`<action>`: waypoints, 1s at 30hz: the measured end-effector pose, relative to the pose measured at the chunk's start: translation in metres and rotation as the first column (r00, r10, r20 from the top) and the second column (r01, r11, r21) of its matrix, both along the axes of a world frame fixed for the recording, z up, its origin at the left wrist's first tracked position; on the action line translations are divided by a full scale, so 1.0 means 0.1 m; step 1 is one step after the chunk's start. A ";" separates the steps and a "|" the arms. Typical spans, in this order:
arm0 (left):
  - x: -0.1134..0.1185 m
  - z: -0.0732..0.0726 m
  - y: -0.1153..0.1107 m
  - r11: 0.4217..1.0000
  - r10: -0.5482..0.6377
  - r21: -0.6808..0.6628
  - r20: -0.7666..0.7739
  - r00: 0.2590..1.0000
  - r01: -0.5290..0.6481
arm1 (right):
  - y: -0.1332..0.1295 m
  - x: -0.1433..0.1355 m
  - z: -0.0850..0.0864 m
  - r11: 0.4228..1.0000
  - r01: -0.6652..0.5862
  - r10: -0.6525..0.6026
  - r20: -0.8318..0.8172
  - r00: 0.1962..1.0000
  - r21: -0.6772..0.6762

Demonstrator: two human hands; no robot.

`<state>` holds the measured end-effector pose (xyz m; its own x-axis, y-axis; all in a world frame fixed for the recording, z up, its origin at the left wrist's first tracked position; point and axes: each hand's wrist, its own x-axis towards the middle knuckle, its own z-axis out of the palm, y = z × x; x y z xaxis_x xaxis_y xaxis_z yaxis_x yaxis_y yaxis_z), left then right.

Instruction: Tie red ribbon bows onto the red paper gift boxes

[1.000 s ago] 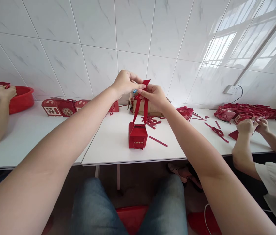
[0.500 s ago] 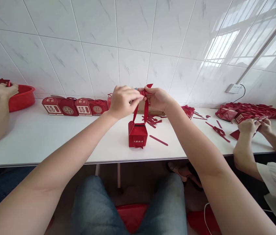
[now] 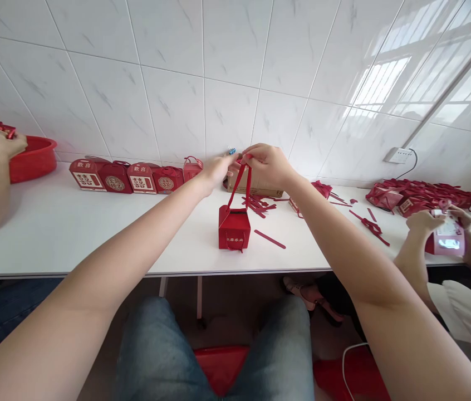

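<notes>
A small red box with pale lettering stands upright on the white table. Two strands of red ribbon run up from its top to my hands. My left hand is closed on the ribbon's upper part, its fingertips partly hidden behind my other hand. Beside it, my right hand pinches the ribbon between thumb and fingers. Loose red strips lie behind the box, and a single strip lies to its right.
Several finished-looking red boxes line the wall. A cardboard box sits behind my hands. At left, a person's hands work over a red basin. At right, another person holds a pink box near piled red boxes.
My left hand has turned and lowered beside the ribbon, and my right hand has closed higher over it. The person at right now holds up a pink box.
</notes>
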<state>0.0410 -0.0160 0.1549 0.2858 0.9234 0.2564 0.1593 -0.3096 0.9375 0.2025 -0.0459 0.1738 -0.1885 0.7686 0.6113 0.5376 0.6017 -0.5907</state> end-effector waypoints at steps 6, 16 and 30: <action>0.15 0.10 0.01 0.901 -0.203 -0.293 0.365 0.909 0.319 | 0.02 0.05 -0.15 0.986 -0.063 0.047 0.107 0.993 0.151; 0.11 -0.01 0.07 0.930 0.037 -0.357 0.341 0.939 0.093 | 0.04 0.17 -0.32 0.988 -0.123 0.125 -0.015 0.992 0.093; -0.84 -0.95 0.08 0.797 0.329 -0.604 0.444 0.834 0.007 | -0.25 1.01 -1.45 0.924 -0.096 -0.114 -0.506 0.855 -0.370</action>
